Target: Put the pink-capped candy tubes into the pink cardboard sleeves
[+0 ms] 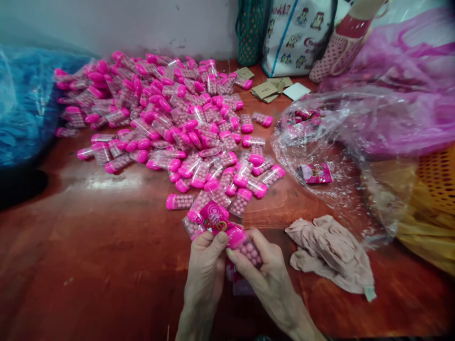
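At the front of the table, my left hand (pixel 207 260) pinches a printed magenta sleeve (pixel 214 214) between thumb and fingers. My right hand (pixel 267 265) grips a small clear candy container (pixel 250 252) with a pink cap and pink balls inside. The cap end of that container meets the lower edge of the sleeve; whether it is inside cannot be made out. Just beyond my hands spreads a large pile of similar candy containers (pixel 199 173). Partly hidden under my right hand lies something purple and clear (pixel 242 285).
To the right, a crumpled beige cloth (pixel 332 251) lies near a clear plastic bag (pixel 341 118) with a printed sleeve (pixel 317 173). Blue bags (pixel 31 109) stand left. Cardboard pieces (pixel 267 91), a printed tote bag (pixel 302 42), a pink bag (pixel 401 90) and a yellow basket (pixel 439 175) line the back and right.
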A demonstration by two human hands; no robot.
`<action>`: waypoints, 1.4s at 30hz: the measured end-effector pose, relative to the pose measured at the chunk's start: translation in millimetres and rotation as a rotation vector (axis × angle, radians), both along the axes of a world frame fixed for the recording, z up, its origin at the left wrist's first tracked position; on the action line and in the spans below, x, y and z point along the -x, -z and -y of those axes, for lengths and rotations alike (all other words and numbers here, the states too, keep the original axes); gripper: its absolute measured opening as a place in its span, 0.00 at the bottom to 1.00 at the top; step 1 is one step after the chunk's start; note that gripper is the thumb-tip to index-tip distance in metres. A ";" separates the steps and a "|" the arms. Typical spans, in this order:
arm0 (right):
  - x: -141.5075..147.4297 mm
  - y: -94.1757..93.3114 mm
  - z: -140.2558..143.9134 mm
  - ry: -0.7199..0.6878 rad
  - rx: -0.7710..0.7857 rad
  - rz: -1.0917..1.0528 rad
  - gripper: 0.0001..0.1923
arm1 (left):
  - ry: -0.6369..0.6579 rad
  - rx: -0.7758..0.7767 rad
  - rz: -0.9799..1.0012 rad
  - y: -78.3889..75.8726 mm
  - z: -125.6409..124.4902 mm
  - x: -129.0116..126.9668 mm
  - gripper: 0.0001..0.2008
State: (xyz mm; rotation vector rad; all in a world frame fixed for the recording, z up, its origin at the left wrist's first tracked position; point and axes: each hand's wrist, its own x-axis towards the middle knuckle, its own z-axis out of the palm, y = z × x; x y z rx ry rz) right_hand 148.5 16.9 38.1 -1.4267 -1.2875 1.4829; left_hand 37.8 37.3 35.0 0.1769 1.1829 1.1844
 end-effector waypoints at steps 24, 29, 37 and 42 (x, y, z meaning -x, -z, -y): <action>5.1 8.2 5.1 -0.032 0.014 0.064 0.10 | 0.118 -0.062 -0.085 -1.5 -2.4 13.5 0.08; 5.0 11.1 -1.8 -0.063 0.039 -0.172 0.11 | 0.186 -0.072 -0.057 -7.2 -3.1 14.7 0.11; 17.8 7.8 5.7 0.046 -0.078 0.082 0.12 | 0.145 0.047 -0.123 -10.9 -2.8 7.8 0.06; 11.9 8.2 4.9 0.000 0.029 -0.036 0.10 | 0.174 -0.101 -0.075 -9.7 -0.3 2.5 0.06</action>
